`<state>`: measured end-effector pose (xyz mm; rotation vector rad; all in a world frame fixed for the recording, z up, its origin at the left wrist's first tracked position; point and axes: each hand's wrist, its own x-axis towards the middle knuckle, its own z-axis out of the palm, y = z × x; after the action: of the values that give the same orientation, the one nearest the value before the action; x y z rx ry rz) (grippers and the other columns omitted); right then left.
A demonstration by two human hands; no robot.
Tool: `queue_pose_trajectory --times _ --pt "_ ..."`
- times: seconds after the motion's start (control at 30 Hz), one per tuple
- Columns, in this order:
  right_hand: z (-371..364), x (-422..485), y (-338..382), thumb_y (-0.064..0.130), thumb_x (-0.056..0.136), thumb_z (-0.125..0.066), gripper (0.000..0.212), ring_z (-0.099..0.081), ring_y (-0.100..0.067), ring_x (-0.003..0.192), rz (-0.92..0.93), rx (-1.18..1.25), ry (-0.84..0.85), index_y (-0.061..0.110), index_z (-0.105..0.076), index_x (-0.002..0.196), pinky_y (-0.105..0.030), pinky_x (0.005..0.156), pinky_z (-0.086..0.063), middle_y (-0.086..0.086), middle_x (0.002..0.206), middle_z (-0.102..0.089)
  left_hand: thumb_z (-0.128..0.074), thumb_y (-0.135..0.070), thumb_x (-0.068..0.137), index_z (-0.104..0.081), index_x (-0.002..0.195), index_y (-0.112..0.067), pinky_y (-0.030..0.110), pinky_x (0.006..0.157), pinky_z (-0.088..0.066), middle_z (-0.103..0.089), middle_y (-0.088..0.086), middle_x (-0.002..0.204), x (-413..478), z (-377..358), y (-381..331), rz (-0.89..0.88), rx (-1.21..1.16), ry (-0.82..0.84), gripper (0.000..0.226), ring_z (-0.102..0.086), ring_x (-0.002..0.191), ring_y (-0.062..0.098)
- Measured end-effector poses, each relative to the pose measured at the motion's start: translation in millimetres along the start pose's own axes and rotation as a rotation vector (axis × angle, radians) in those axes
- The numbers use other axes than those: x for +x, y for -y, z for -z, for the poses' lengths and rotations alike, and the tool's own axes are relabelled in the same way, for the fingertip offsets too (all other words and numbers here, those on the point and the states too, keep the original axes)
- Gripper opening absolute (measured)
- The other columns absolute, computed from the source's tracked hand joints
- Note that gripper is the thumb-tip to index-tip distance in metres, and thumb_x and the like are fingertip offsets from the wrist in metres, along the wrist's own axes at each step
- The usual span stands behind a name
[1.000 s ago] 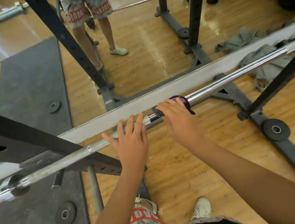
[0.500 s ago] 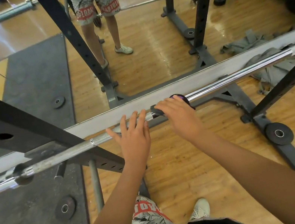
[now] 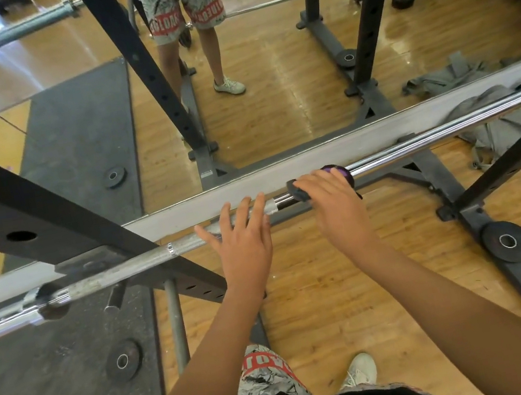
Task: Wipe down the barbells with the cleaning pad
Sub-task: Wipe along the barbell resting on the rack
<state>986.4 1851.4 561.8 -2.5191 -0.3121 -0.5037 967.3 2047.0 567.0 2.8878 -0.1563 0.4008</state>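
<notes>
Shorts (image 3: 268, 370) in grey and red and a pale shoe (image 3: 359, 371) show at the bottom edge, over the wooden floor (image 3: 321, 291). Both forearms reach forward to the barbell (image 3: 416, 143), which lies across the black rack (image 3: 57, 215) and slants from low on the left to higher on the right. The left grip (image 3: 243, 245) is wide, with straight, spread fingers laid over the dull knurled stretch of the bar. Just beside it on the right, the right grip (image 3: 333, 205) curls over the cleaning pad (image 3: 338, 171), a purple and black piece wrapped on the bar where the shiny section begins. A dark rubber mat (image 3: 43, 392) covers the floor on the left. A weight plate (image 3: 507, 241) sits on the rack's base at right, and a grey cloth (image 3: 502, 133) lies crumpled beyond the bar. Farther back a mirror (image 3: 271, 108) reflects the person's legs.
</notes>
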Motion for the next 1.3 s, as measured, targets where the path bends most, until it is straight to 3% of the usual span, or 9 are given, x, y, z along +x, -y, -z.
queue_pose_trajectory --times 0.13,0.3,0.47,0.57,0.67,0.73,0.9,1.1,1.3 --pt "-11.7 -3.4 24.2 -0.009 0.086 -0.063 0.044 -0.051 -0.029 0.132 -0.176 0.033 -0.066 0.011 -0.064 0.125 -0.049 0.124 -0.023 -0.004 0.124 -0.066 -0.046 -0.037 0.107 -0.050 0.148 -0.037 0.081 0.109 -0.009 -0.057 -0.009 0.145 -0.6 -0.1 0.9 -0.001 0.021 -0.001 0.041 -0.043 0.143 0.029" --pt "-36.7 -15.6 48.1 -0.009 0.089 -0.060 0.056 -0.032 -0.027 0.150 -0.251 0.145 -0.165 0.012 -0.055 0.141 -0.055 0.123 -0.024 -0.005 0.147 -0.054 -0.040 -0.038 0.107 -0.046 0.152 -0.029 0.078 0.113 -0.007 -0.051 -0.008 0.153 1.1 3.5 0.2 -0.011 -0.025 0.036 0.046 -0.036 0.149 0.028" --pt "-59.9 -17.1 71.0 0.003 0.101 -0.043 0.052 -0.016 -0.026 0.156 -0.431 0.277 -0.338 0.005 -0.040 0.152 -0.044 0.125 -0.025 -0.008 0.163 -0.033 -0.012 -0.043 0.106 -0.022 0.162 -0.013 0.045 0.126 0.008 -0.017 0.000 0.170 -5.2 18.9 32.3 -0.065 -0.155 0.237 0.064 0.004 0.154 0.005" --pt "-76.5 -17.1 101.7 0.011 0.103 -0.039 0.050 -0.017 -0.030 0.155 -0.430 0.288 -0.372 0.005 -0.038 0.152 -0.034 0.125 -0.020 -0.012 0.162 -0.034 -0.014 -0.040 0.106 -0.029 0.161 -0.013 0.045 0.127 0.002 -0.023 0.000 0.168 -6.3 22.6 61.8 -0.169 -0.072 0.218 0.063 -0.004 0.156 0.007" --pt "-92.2 -23.2 114.6 -0.004 0.096 -0.056 0.062 -0.021 -0.034 0.154 -0.333 0.244 -0.320 0.007 -0.034 0.153 -0.050 0.120 -0.032 -0.014 0.161 -0.036 -0.023 -0.030 0.107 -0.032 0.159 -0.009 0.051 0.127 -0.009 -0.030 0.006 0.166 -10.2 16.7 75.1 -0.257 0.002 0.150 0.056 -0.017 0.156 0.017" --pt "-85.4 -20.9 102.1 -0.002 0.098 -0.053 0.054 -0.023 -0.032 0.153 -0.331 0.238 -0.336 0.004 -0.040 0.150 -0.054 0.118 -0.036 -0.015 0.158 -0.040 -0.027 -0.027 0.106 -0.032 0.158 -0.007 0.053 0.126 -0.008 -0.031 0.010 0.165 -12.3 12.2 72.9 -0.275 -0.017 0.093 0.056 -0.022 0.156 0.023" --pt "-68.7 -1.3 92.7 0.015 0.106 -0.039 0.045 -0.016 -0.024 0.155 -0.626 0.348 -0.498 0.003 -0.043 0.150 -0.047 0.122 -0.030 -0.011 0.159 -0.039 -0.044 -0.021 0.102 -0.034 0.156 -0.002 0.056 0.125 -0.007 -0.033 0.014 0.164 -15.5 0.6 68.1 -0.279 0.016 -0.009 0.058 -0.029 0.153 0.029" --pt "-88.3 -7.1 123.8 0.006 0.104 -0.045 0.047 -0.010 -0.020 0.157 -0.539 0.394 -0.371 0.005 -0.042 0.151 -0.048 0.121 -0.032 -0.007 0.162 -0.036 -0.051 -0.015 0.100 -0.033 0.157 -0.002 0.057 0.125 -0.005 -0.032 0.014 0.164 -14.8 -4.6 69.6 -0.278 0.048 -0.030 0.061 -0.028 0.153 0.029" --pt "-77.9 1.0 118.8 0.005 0.103 -0.049 0.046 -0.013 -0.021 0.156 -0.536 0.319 -0.359 0.008 -0.044 0.149 -0.050 0.127 -0.015 -0.006 0.159 -0.040 -0.040 -0.022 0.101 -0.032 0.157 -0.004 0.057 0.125 -0.008 -0.032 0.013 0.164 -15.5 1.0 66.4 -0.254 0.014 0.010 0.059 -0.027 0.154 0.028"
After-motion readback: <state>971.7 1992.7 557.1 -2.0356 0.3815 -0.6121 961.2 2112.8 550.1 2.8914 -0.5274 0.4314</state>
